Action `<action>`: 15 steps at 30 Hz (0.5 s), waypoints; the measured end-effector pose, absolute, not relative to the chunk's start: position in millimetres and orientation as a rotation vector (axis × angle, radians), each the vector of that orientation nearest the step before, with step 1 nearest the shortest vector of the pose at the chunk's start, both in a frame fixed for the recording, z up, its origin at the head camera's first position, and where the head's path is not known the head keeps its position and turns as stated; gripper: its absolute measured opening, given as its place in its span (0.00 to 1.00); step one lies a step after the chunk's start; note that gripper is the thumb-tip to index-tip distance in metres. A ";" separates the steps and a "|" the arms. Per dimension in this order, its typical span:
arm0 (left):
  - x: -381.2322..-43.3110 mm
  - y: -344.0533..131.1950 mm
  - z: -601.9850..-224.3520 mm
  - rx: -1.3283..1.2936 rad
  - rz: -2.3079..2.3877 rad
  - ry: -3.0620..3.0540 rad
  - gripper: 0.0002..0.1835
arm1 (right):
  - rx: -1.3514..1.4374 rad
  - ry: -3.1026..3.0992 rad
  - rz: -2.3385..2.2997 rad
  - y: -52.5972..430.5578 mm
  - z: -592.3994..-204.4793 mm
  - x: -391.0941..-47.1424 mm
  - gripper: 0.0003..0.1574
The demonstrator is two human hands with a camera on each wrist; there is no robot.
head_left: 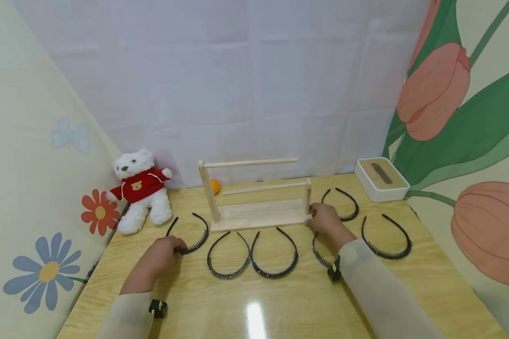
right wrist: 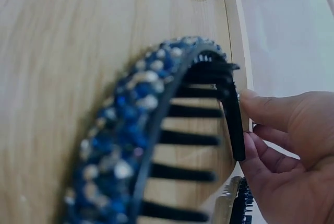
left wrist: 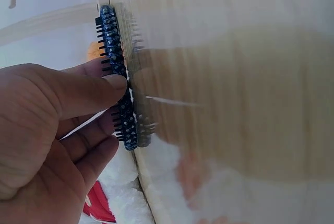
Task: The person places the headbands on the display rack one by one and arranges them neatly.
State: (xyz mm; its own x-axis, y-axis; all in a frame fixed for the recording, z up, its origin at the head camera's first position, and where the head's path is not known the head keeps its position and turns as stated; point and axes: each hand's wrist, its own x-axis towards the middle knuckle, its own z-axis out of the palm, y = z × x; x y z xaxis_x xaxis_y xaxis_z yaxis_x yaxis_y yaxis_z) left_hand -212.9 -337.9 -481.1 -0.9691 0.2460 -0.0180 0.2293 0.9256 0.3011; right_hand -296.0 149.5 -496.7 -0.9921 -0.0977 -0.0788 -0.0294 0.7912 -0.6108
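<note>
At the left of the table, my left hand (head_left: 163, 252) pinches a dark toothed headband (head_left: 197, 244) by its front. In the left wrist view the thumb lies across this headband's blue beaded band (left wrist: 127, 122), with fingers behind its teeth. My right hand (head_left: 326, 219) grips the lower right end of a pale wooden rack (head_left: 260, 215), which has two posts and two horizontal rods. Below the right wrist lies another headband (head_left: 322, 259), partly hidden by the hand and sleeve. Its blue and silver beads (right wrist: 122, 114) loom large in the right wrist view, beside the fingers.
Two headbands lie side by side in front of the rack, the left one (head_left: 229, 275) and the right one (head_left: 275, 274). Further right are two more headbands, one behind (head_left: 351, 215) and one nearer (head_left: 392, 255). A white box (head_left: 381, 190) and a teddy bear (head_left: 142, 188) stand behind.
</note>
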 end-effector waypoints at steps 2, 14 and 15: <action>-210.9 -337.1 -479.9 0.380 0.458 3.026 0.11 | -0.112 2.879 -0.963 149.0 -497.3 -295.7 0.26; -188.9 -326.9 -457.0 0.274 0.920 2.997 0.11 | -0.086 2.872 -0.999 148.8 -496.9 -294.8 0.22; -188.4 -325.9 -453.6 0.245 0.983 2.971 0.12 | -0.088 2.873 -0.992 148.7 -496.8 -294.7 0.22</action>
